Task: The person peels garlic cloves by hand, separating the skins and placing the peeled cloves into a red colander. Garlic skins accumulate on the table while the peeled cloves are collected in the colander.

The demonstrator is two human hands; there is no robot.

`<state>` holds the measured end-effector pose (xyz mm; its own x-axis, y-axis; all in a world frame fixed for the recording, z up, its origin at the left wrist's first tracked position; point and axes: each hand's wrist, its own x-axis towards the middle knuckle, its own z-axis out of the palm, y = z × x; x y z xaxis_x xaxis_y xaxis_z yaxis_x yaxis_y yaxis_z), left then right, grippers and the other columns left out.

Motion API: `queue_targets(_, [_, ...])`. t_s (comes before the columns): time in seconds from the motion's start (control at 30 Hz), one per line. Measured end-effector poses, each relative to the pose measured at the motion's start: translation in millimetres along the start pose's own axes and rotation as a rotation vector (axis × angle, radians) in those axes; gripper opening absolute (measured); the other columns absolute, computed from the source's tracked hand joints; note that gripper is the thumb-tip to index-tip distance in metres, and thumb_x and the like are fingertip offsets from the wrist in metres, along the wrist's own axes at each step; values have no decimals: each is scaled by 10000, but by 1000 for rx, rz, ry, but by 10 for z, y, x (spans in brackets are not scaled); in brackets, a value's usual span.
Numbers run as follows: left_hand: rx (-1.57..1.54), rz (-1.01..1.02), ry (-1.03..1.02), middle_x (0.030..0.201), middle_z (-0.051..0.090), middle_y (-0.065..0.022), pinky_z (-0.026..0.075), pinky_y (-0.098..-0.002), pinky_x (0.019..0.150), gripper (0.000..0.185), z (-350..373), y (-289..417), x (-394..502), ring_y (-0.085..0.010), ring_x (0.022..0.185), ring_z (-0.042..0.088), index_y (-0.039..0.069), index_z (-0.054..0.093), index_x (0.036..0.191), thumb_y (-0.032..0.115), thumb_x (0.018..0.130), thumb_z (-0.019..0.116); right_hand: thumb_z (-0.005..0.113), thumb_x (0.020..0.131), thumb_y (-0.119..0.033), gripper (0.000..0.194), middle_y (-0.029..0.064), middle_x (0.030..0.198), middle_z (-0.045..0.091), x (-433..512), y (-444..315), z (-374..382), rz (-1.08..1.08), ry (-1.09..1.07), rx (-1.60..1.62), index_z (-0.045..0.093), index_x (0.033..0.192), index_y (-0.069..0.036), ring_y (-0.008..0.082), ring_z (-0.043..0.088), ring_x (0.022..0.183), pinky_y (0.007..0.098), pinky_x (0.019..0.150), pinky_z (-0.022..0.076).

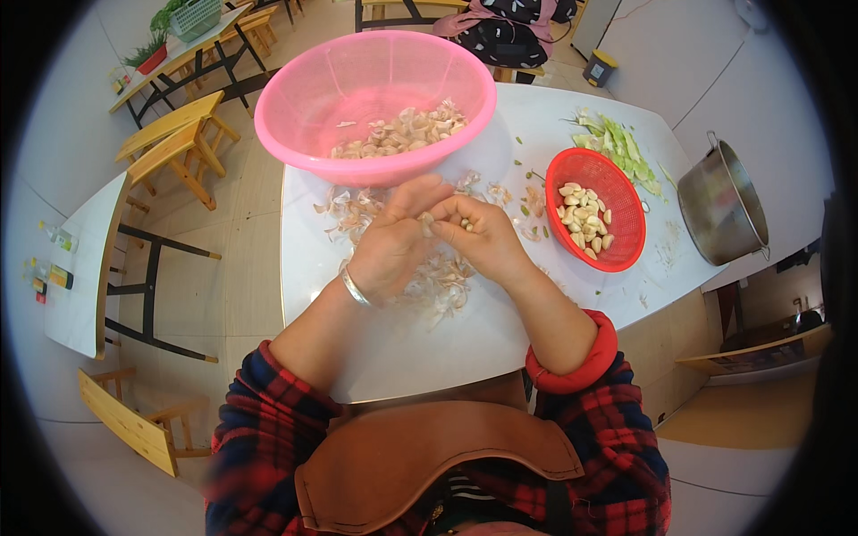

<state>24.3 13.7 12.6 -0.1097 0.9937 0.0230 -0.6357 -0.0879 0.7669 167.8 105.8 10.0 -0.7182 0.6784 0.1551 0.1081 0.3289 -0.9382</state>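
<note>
Over the white table (375, 362), my left hand (395, 234) and my right hand (479, 234) meet at a small pale garlic clove (427, 224). The right thumb and forefinger pinch it, against the left fingers. Another pale piece (466, 225) shows in the curl of my right fingers. Loose garlic skins (439, 285) lie under and around both hands. Beyond them a pink plastic basket (375, 175) holds unpeeled garlic cloves (409, 134). To the right, a red plastic basket (630, 248) contains peeled garlic cloves (586, 218).
A metal pot (714, 208) stands at the table's right end. Green leaf scraps (620, 151) lie behind the red basket. Wooden stools (177, 151) and another table (87, 268) are at the left. A bag with a dark pattern (506, 40) rests beyond the table.
</note>
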Motion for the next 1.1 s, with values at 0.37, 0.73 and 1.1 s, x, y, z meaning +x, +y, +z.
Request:
queue_targets(0.37, [22,4,23,1462,460,-166,393,-386,1109,522,-65,-70,50,-235,1301,493,103,405,1444,-51,945,409,699,873,-115,181,70,764,669,-52,-54,18,-229,80,-366,670,1044,-62,199,649,669,311,623,506])
queue_targets(0.73, [130,-7,143,1275,617,-122,512,-359,975,335,-88,-90,52,-205,1136,617,25,553,1297,7,963,543,704,869,-99,142,110,847,709,-26,7,11,-192,132,-164,672,998,-47,228,677,713,331,637,517])
queue_targets(1.1, [353,115,244,990,709,-64,520,-229,636,312,-146,-168,91,-82,756,629,-14,664,1164,16,866,575,677,887,-58,111,90,830,708,-1,62,38,-200,70,-124,668,989,-16,164,663,717,299,662,518])
